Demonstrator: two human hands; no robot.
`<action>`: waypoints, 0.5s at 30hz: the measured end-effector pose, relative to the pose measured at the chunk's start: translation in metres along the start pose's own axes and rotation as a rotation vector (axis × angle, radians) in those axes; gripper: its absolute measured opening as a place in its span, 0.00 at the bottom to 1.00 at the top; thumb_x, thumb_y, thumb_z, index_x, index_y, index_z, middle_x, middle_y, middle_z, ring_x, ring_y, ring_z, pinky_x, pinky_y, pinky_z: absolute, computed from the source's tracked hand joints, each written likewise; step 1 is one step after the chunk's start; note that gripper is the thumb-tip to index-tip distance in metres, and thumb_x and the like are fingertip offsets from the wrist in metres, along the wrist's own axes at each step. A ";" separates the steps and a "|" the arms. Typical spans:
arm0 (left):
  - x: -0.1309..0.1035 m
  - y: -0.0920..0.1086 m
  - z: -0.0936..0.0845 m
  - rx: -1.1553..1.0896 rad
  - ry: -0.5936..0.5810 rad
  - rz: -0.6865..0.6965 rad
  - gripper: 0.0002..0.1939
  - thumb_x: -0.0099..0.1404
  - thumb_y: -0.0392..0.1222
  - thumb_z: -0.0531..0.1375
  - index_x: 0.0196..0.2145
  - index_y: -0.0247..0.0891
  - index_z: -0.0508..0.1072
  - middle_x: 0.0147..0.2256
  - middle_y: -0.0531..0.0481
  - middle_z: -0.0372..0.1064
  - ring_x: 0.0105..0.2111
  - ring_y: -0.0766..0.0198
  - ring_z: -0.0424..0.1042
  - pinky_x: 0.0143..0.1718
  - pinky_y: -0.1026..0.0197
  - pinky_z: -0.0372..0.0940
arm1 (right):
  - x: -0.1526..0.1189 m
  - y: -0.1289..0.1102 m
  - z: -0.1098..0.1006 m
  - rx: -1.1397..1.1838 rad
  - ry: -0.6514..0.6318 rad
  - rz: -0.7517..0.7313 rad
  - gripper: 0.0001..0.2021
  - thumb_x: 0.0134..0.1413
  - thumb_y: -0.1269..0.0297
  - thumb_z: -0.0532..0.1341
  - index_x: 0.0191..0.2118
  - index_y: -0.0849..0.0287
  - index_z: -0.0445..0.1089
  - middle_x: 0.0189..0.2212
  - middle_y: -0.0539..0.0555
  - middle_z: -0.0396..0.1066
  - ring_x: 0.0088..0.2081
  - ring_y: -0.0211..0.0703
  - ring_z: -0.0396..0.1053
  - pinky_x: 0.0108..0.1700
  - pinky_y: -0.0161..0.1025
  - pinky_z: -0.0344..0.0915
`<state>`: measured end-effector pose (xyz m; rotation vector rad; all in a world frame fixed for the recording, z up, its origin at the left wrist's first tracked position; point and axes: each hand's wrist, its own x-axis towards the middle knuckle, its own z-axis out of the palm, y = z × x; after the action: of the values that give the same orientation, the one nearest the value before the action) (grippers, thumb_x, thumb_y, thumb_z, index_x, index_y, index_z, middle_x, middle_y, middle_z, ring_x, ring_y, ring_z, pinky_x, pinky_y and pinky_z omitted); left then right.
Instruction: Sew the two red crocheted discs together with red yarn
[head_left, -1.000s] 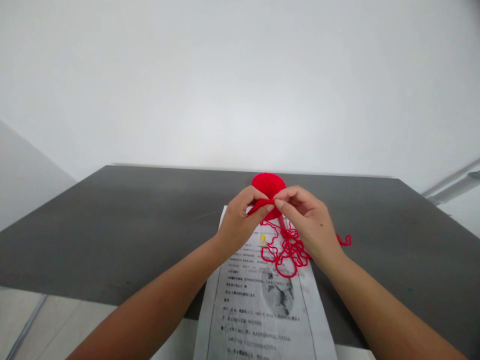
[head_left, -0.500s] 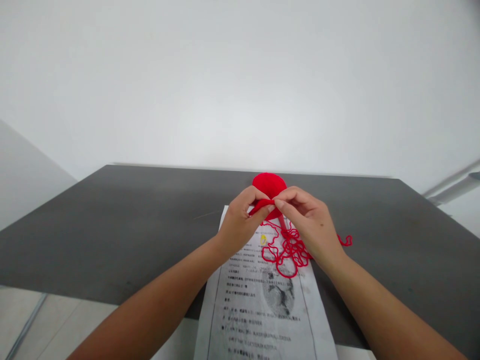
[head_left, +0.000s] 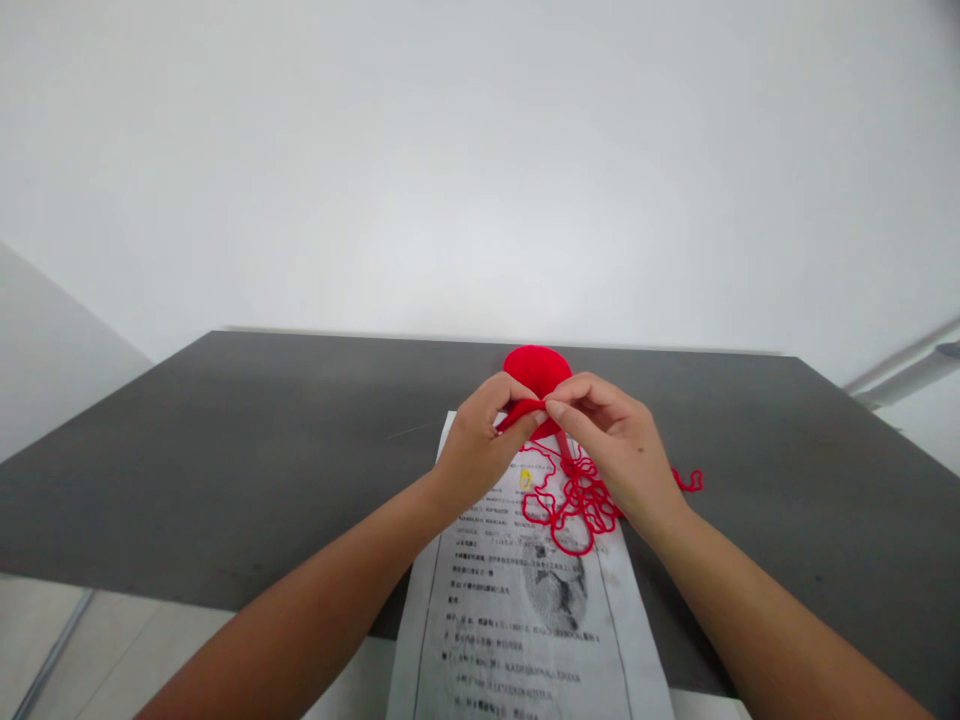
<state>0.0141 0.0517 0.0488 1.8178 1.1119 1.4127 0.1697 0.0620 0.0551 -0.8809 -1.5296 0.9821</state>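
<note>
Between my hands is a small piece of red knitted or crocheted work [head_left: 519, 410]. My left hand [head_left: 480, 435] pinches it between thumb and fingers. From the other side my right hand [head_left: 619, 435] closes its thumb and index finger on the piece's right end, so the fingertips nearly meet. No hook or needle can be made out. Behind the hands sits a ball of red yarn [head_left: 536, 364]. Loose, tangled red yarn [head_left: 581, 500] lies below them on a printed sheet [head_left: 480, 640], partly hidden by my right hand.
The dark grey table [head_left: 225, 450] reaches back to a white wall [head_left: 480, 180]. A small yellow item [head_left: 526, 479], perhaps a stitch marker, lies on the sheet left of the tangle. A short yarn end [head_left: 690, 482] pokes out right of my right wrist.
Hardly anything differs. The whole view has shifted very slightly, and both hands keep the same pinch on the red piece.
</note>
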 end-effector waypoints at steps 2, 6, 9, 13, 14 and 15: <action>0.000 0.000 0.000 0.004 -0.001 0.004 0.06 0.63 0.37 0.60 0.28 0.39 0.67 0.26 0.55 0.63 0.29 0.67 0.63 0.35 0.63 0.60 | 0.000 0.001 0.000 0.001 -0.002 -0.006 0.04 0.53 0.66 0.64 0.29 0.58 0.72 0.28 0.49 0.70 0.31 0.38 0.65 0.37 0.37 0.60; 0.000 0.000 0.001 0.010 -0.006 0.008 0.06 0.63 0.36 0.60 0.28 0.38 0.67 0.27 0.55 0.64 0.30 0.67 0.63 0.35 0.63 0.60 | -0.001 0.000 -0.001 -0.021 0.004 -0.004 0.04 0.53 0.66 0.63 0.29 0.58 0.72 0.28 0.49 0.70 0.31 0.38 0.65 0.36 0.37 0.60; 0.000 0.000 0.001 0.005 -0.004 0.000 0.06 0.62 0.36 0.60 0.28 0.38 0.67 0.28 0.55 0.64 0.30 0.67 0.63 0.35 0.63 0.60 | -0.002 -0.002 0.000 -0.043 0.014 0.012 0.04 0.52 0.65 0.63 0.28 0.59 0.71 0.28 0.50 0.70 0.31 0.39 0.65 0.36 0.37 0.60; 0.001 0.001 0.001 -0.023 -0.013 -0.055 0.06 0.62 0.38 0.60 0.28 0.38 0.68 0.27 0.55 0.65 0.30 0.67 0.64 0.36 0.63 0.60 | -0.001 -0.004 0.001 -0.053 0.029 0.029 0.05 0.51 0.64 0.63 0.28 0.59 0.71 0.26 0.50 0.70 0.30 0.39 0.65 0.35 0.38 0.60; 0.001 0.001 0.001 -0.033 -0.020 -0.070 0.06 0.62 0.38 0.60 0.28 0.38 0.68 0.27 0.55 0.65 0.30 0.67 0.64 0.36 0.63 0.61 | -0.001 -0.004 0.002 -0.047 0.035 0.033 0.05 0.51 0.64 0.63 0.28 0.59 0.71 0.26 0.50 0.70 0.30 0.39 0.65 0.34 0.38 0.61; 0.001 0.002 0.000 -0.043 -0.029 -0.084 0.06 0.62 0.39 0.60 0.28 0.38 0.68 0.28 0.55 0.65 0.30 0.66 0.64 0.36 0.63 0.61 | -0.001 -0.004 0.002 -0.037 0.041 0.037 0.06 0.51 0.64 0.63 0.28 0.59 0.71 0.26 0.50 0.70 0.29 0.39 0.65 0.34 0.37 0.61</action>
<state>0.0151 0.0517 0.0505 1.7355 1.1214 1.3478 0.1678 0.0595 0.0579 -0.9529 -1.5055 0.9599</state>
